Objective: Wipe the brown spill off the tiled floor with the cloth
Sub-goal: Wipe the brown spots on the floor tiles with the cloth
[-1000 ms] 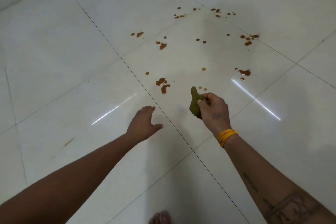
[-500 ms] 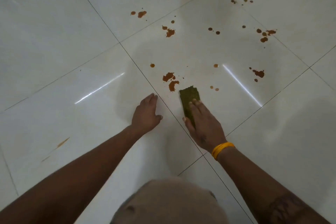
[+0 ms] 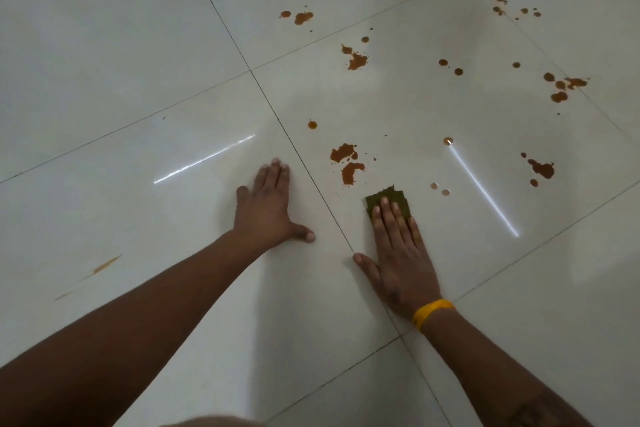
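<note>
A small olive-green cloth [image 3: 384, 198] lies flat on the glossy white tiled floor [image 3: 138, 45]. My right hand [image 3: 401, 253] presses down on it with fingers straight, covering its near half. Just beyond the cloth's far left corner sits the closest brown spill patch [image 3: 348, 161]. More brown splashes [image 3: 356, 59] and droplets [image 3: 562, 87] scatter across the tiles farther away and to the right. My left hand [image 3: 266, 208] rests flat on the neighbouring tile, fingers apart, holding nothing, left of the grout line.
A faint brown streak [image 3: 104, 265] marks the tile at the near left. Another splash [image 3: 540, 168] lies to the right of the cloth. Bright light reflections [image 3: 481, 187] cross the tiles. My knee [image 3: 207, 421] shows at the bottom edge.
My right hand has gone from gripping the bunched cloth above the floor to pressing it flat on the tile. My left hand has come down flat onto the floor.
</note>
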